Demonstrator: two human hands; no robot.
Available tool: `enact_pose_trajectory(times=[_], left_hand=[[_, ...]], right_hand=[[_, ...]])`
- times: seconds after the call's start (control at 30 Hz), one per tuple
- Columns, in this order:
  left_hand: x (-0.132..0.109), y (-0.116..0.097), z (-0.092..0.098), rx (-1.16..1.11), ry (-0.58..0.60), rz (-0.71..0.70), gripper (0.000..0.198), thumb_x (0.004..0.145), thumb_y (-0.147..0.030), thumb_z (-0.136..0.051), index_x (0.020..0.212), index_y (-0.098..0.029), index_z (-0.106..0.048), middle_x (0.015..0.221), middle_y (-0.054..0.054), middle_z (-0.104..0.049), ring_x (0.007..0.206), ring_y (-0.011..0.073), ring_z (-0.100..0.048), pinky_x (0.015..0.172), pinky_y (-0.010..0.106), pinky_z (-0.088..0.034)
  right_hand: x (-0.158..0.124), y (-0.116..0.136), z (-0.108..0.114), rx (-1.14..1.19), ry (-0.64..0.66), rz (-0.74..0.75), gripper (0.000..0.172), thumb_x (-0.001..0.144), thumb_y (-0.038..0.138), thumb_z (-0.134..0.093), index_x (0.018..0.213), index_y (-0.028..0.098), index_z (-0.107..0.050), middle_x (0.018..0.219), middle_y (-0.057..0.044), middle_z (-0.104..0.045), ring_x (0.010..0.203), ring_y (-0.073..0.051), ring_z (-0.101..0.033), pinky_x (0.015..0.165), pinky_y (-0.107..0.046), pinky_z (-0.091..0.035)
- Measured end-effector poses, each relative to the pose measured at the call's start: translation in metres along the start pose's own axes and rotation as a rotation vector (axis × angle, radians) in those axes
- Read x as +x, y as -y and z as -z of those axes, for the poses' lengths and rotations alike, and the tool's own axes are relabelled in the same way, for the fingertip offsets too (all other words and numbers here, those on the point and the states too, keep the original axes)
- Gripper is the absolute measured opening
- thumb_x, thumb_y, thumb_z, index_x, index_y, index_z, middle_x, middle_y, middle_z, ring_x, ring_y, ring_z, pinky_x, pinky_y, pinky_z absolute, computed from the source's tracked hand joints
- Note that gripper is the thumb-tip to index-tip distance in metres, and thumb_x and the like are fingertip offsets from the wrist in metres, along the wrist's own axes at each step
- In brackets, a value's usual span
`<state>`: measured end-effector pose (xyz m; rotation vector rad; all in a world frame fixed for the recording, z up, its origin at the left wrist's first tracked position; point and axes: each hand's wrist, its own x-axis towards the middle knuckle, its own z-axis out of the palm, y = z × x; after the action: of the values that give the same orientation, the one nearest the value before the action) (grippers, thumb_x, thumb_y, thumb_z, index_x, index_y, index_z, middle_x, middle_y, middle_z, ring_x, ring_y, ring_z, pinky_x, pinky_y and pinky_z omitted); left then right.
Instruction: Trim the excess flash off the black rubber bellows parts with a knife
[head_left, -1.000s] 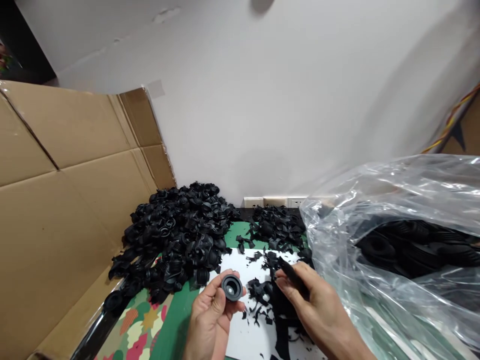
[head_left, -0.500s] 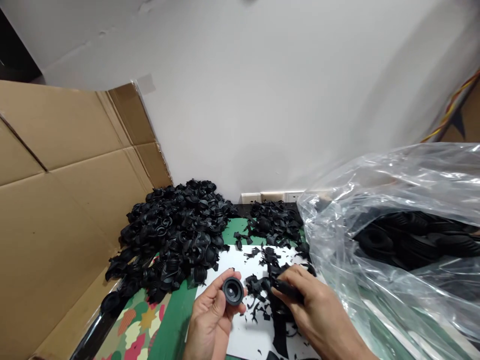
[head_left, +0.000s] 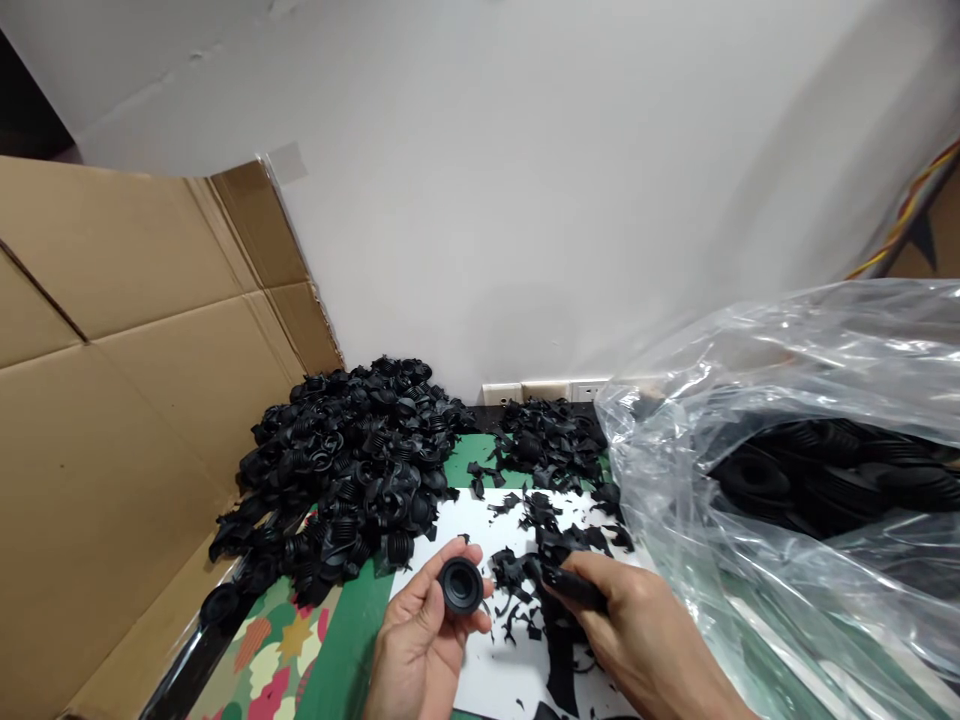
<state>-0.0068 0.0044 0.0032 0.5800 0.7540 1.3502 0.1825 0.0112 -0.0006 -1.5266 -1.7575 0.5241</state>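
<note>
Plainly, a pale wall is filling the background, and a cardboard panel is standing along the left side. On the right, a clear plastic bag is gaping around ribbed black parts. A heap of black pieces is leaning toward the cardboard, and a white sheet is lying in front, on a green surface.

Over the sheet, the two hands are working well apart. The right hand is closing its fingers around a slim dark tool, whose tip is getting lost against the black litter. The left hand is pinching a round black part between thumb and fingers, its hollow face turning up toward the camera.

Judging by its matt, moulded look, the part is probably behaving like rubber: light, a little springy, gripping the skin rather than slipping, and hardly risking breakage. The thick outer rim is offering the best hold; hard squeezing would likely be pushing the circle oval, so thumb and fingers opposite each other are suiting it, leaving the opening clear.

Smallest of all, black scraps are littering the sheet between the hands.
</note>
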Motion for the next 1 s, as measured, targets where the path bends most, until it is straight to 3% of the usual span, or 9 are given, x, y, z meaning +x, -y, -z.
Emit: enact_pose_trajectory(times=[0.1, 0.17, 0.23, 0.37, 0.57, 0.8, 0.9, 1.0], left_hand=[[0.000, 0.000, 0.001, -0.001, -0.004, -0.002, 0.024, 0.073, -0.020, -0.066, 0.095, -0.013, -0.073, 0.102, 0.017, -0.070, 0.077, 0.0228, -0.064, 0.060, 0.028, -0.050], [0.000, 0.000, 0.001, 0.001, -0.005, 0.001, 0.024, 0.073, -0.020, -0.066, 0.095, -0.013, -0.073, 0.102, 0.017, -0.070, 0.077, 0.0233, -0.064, 0.059, 0.028, -0.050], [-0.001, -0.001, 0.001, 0.000, -0.001, 0.003, 0.024, 0.073, -0.020, -0.066, 0.095, -0.013, -0.073, 0.102, 0.017, -0.070, 0.077, 0.0234, -0.064, 0.059, 0.028, -0.049], [0.000, -0.001, 0.000, -0.008, 0.017, 0.009, 0.024, 0.074, -0.020, -0.066, 0.096, -0.013, -0.073, 0.100, 0.016, -0.070, 0.076, 0.0225, -0.064, 0.058, 0.027, -0.049], [-0.001, 0.000, 0.001, -0.022, 0.029, 0.015, 0.024, 0.074, -0.020, -0.065, 0.095, -0.013, -0.073, 0.099, 0.017, -0.071, 0.075, 0.0227, -0.064, 0.057, 0.027, -0.049], [-0.007, -0.005, -0.004, -0.003, 0.047, 0.063, 0.022, 0.074, -0.018, -0.065, 0.094, -0.013, -0.073, 0.097, 0.017, -0.071, 0.074, 0.0229, -0.065, 0.057, 0.027, -0.048], [-0.007, -0.005, -0.005, 0.013, 0.039, 0.060, 0.023, 0.073, -0.021, -0.068, 0.094, -0.013, -0.073, 0.097, 0.017, -0.072, 0.074, 0.0228, -0.065, 0.056, 0.026, -0.047], [-0.007, -0.004, -0.005, 0.035, 0.026, 0.059, 0.026, 0.070, -0.023, -0.071, 0.093, -0.013, -0.074, 0.097, 0.017, -0.072, 0.073, 0.0227, -0.065, 0.055, 0.026, -0.046]], right_hand=[[-0.002, 0.000, -0.004, 0.043, -0.085, 0.001, 0.027, 0.069, 0.012, -0.042, 0.077, 0.026, -0.063, 0.070, -0.001, -0.069, 0.064, -0.021, -0.065, 0.054, -0.029, -0.047], [-0.003, 0.002, -0.005, 0.097, -0.136, 0.036, 0.045, 0.064, 0.008, -0.039, 0.099, 0.028, -0.060, 0.091, -0.001, -0.067, 0.072, -0.020, -0.065, 0.057, -0.029, -0.049], [-0.003, 0.002, -0.004, 0.130, -0.149, 0.064, 0.049, 0.063, 0.006, -0.038, 0.103, 0.028, -0.056, 0.101, -0.002, -0.062, 0.074, -0.019, -0.064, 0.058, -0.029, -0.050], [0.001, 0.000, 0.003, 0.182, -0.118, 0.086, 0.012, 0.079, 0.020, -0.046, 0.082, 0.022, -0.057, 0.083, -0.005, -0.058, 0.075, -0.021, -0.060, 0.064, -0.031, -0.049], [0.004, -0.004, 0.012, 0.342, -0.100, 0.016, 0.023, 0.085, 0.038, -0.045, 0.081, 0.022, -0.061, 0.080, -0.005, -0.060, 0.077, -0.021, -0.058, 0.065, -0.030, -0.048], [0.000, 0.003, 0.021, 0.432, -0.148, -0.002, 0.032, 0.084, 0.048, -0.044, 0.090, 0.025, -0.066, 0.098, -0.006, -0.063, 0.095, -0.026, -0.057, 0.077, -0.035, -0.048], [-0.001, 0.007, 0.024, 0.459, -0.147, -0.052, 0.035, 0.083, 0.051, -0.044, 0.087, 0.025, -0.067, 0.091, -0.006, -0.065, 0.087, -0.025, -0.060, 0.072, -0.033, -0.049], [-0.002, 0.012, 0.023, 0.562, -0.065, -0.143, 0.040, 0.082, 0.055, -0.042, 0.084, 0.022, -0.064, 0.068, -0.003, -0.062, 0.058, -0.018, -0.057, 0.052, -0.027, -0.047]])
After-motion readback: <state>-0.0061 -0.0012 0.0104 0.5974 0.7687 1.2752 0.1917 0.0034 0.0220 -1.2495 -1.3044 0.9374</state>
